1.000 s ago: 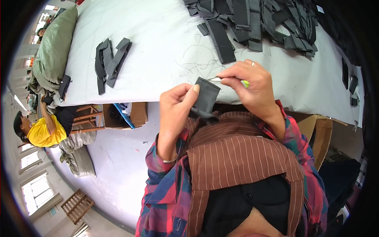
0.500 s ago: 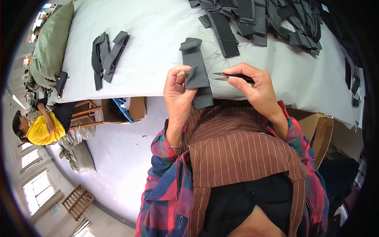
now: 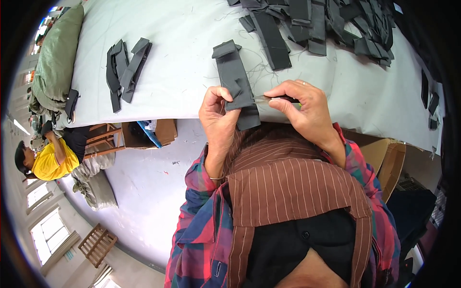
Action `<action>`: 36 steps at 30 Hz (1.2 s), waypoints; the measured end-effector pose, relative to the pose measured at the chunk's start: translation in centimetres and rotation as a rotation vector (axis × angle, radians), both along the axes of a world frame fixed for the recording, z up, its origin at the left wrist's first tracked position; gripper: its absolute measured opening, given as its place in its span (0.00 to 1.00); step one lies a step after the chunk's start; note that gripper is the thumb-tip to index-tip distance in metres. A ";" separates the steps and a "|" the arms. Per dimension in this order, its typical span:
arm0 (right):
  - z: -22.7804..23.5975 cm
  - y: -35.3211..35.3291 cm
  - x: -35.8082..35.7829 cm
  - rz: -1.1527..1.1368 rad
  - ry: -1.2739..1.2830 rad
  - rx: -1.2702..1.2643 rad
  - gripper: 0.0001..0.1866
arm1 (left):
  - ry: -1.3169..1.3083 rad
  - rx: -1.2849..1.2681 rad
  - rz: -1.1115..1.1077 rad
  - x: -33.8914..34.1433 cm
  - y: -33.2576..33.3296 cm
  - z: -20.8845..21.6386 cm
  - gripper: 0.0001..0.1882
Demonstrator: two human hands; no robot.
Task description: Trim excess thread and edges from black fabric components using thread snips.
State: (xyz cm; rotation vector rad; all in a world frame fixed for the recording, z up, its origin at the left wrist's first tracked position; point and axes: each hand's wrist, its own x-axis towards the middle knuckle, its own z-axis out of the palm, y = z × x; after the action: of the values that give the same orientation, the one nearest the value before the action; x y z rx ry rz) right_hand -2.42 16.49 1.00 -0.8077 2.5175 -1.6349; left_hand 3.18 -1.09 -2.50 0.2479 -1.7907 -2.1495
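Observation:
My left hand (image 3: 218, 115) pinches a dark grey fabric strip (image 3: 231, 72), folded over on itself, at the near edge of the table. The strip's lower end hangs just past that edge. My right hand (image 3: 305, 110) is closed around small thread snips (image 3: 285, 99) with a dark handle. Their metal tips touch the right edge of the folded strip, close to my left fingers. Loose threads lie on the table beside the strip.
A heap of similar dark strips (image 3: 312, 26) covers the far right of the white table (image 3: 177, 72). Several more strips (image 3: 126, 72) lie at the left, near a green bundle (image 3: 60, 57). Cardboard boxes stand under the table. A person in yellow (image 3: 55, 158) sits at far left.
The snips have moved left, and their tips have come from beside the strip to its edge. My left hand has lowered the fold slightly; the strip's far end has shifted left.

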 end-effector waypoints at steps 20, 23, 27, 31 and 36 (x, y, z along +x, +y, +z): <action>-0.2 -1.2 0.0 0.012 0.066 0.042 0.06 | -0.002 -0.076 0.042 -0.3 0.6 -0.1 0.13; 0.0 -1.3 0.2 0.012 0.012 0.002 0.06 | 0.016 -0.128 0.043 -0.1 0.4 0.1 0.13; -0.1 -1.3 0.3 0.004 -0.022 -0.027 0.06 | 0.015 -0.091 0.037 -0.2 0.7 0.0 0.13; 0.0 -1.3 0.3 0.031 -0.003 -0.018 0.06 | 0.012 -0.134 0.054 0.1 0.7 0.3 0.13; -0.9 -1.1 0.0 0.025 -0.340 -0.392 0.08 | 0.001 -0.178 0.042 0.1 0.8 0.1 0.12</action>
State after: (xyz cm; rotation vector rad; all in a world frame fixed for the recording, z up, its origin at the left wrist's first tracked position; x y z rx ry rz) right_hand -2.45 15.36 0.06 -0.5174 1.9852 -2.0855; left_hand 3.27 -0.31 -2.41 0.2385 -1.9436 -1.9470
